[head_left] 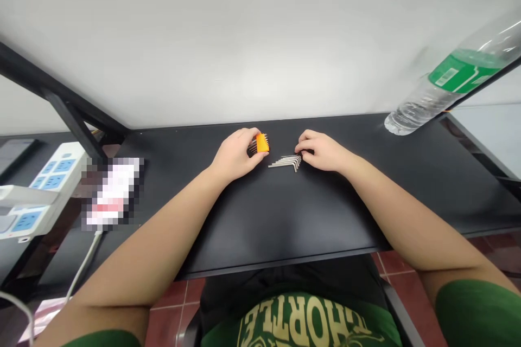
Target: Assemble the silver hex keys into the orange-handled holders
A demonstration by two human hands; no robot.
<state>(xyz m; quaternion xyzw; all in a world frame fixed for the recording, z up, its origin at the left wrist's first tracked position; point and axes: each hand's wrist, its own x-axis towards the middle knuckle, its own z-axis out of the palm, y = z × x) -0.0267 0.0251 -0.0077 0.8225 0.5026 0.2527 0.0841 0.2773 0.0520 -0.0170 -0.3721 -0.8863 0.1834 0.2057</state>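
My left hand (237, 156) grips an orange hex key holder (262, 142) between thumb and fingers, just above the black table. Several thin metal shafts stick out of the holder on both sides; my palm partly hides them. Right of it, a fanned row of loose silver L-shaped hex keys (288, 161) lies on the table, with the bent ends to the right. My right hand (321, 150) rests by those bends, its fingers curled and thumb near the fingertips. Whatever lies between the fingertips is too small to make out.
The black table (285, 227) meets a white wall behind. A large water bottle (451, 76) with a green label stands at the back right. On the left are a blurred-out phone (114, 190) with a white cable (83, 265) and a white power strip (52, 179).
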